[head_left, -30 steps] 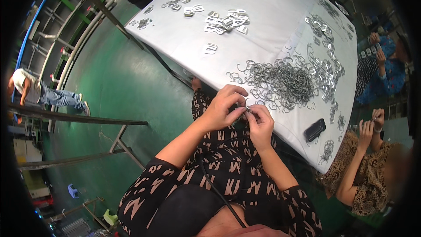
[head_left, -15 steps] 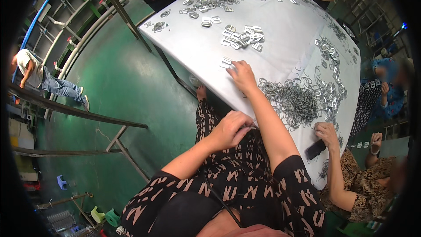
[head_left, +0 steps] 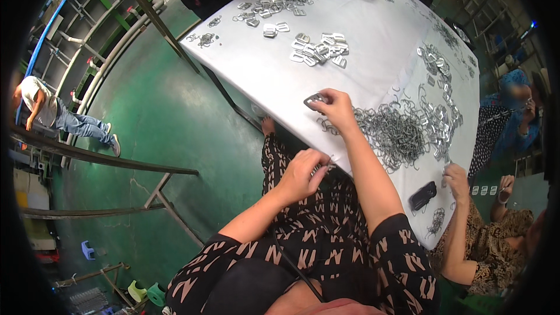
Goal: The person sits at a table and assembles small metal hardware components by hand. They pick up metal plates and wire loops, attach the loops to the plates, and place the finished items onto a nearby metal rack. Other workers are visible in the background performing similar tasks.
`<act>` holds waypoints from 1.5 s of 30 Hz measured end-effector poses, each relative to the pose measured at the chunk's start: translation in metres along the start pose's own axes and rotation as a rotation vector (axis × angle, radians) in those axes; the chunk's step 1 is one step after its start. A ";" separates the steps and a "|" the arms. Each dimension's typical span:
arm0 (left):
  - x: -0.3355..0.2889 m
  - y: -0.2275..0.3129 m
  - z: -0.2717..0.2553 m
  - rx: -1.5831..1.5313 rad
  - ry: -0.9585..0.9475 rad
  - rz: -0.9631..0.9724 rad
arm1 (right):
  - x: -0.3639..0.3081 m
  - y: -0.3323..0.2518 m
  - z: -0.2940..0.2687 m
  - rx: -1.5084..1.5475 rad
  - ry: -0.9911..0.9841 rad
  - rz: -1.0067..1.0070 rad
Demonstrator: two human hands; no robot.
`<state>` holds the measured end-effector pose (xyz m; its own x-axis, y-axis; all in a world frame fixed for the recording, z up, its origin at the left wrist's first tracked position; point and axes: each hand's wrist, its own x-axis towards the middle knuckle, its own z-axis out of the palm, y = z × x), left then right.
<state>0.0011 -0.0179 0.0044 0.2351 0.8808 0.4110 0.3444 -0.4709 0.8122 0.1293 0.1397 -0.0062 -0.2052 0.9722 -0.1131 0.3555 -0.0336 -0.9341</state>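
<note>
My right hand (head_left: pixel 338 108) is over the near edge of the white-covered table (head_left: pixel 256 76), pinching a flat metal buckle (head_left: pixel 315 100) with slots in it. My left hand (head_left: pixel 302 174) is closed above my lap, just off the table edge. Small grey metal pieces show at its fingers, a thin wire end among them; their exact kind is hard to see. Beyond my right hand lies a loose group of similar buckles (head_left: pixel 319 51). A heap of bent wire hooks (head_left: pixel 396 134) is beside my right wrist.
More buckles (head_left: pixel 440 81) lie past the hooks, and others at the far left. A black phone-like object (head_left: pixel 422 196) is by the right edge. A co-worker's hand (head_left: pixel 458 182) is near it; other people work around the table. A metal frame (head_left: pixel 105 150) is at left.
My right hand has picked up the buckle from the table and drawn it nearer. My left hand stays closed in about the same place. The neighbour's hand has moved off the black object.
</note>
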 end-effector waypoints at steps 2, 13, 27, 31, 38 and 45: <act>0.004 0.007 0.001 0.026 0.037 -0.013 | -0.040 0.002 -0.011 0.343 -0.017 0.080; 0.004 0.026 0.032 0.176 0.002 -0.024 | -0.173 0.011 -0.027 0.388 0.270 -0.122; 0.056 -0.026 0.030 0.181 -0.166 -0.020 | -0.206 0.021 -0.014 0.386 0.467 -0.161; 0.081 -0.041 0.072 0.379 -0.229 0.281 | -0.210 0.018 -0.015 0.312 0.481 -0.187; 0.105 -0.048 0.102 0.707 -0.379 0.487 | -0.215 0.022 -0.021 0.309 0.511 -0.185; 0.102 -0.032 0.067 0.110 -0.151 -0.035 | -0.211 0.030 -0.021 0.454 0.554 -0.074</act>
<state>0.0746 0.0841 -0.0076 0.3519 0.8831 0.3103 0.4497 -0.4503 0.7714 0.2020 -0.0616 -0.0034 0.3211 0.9465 0.0315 -0.0802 0.0603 -0.9950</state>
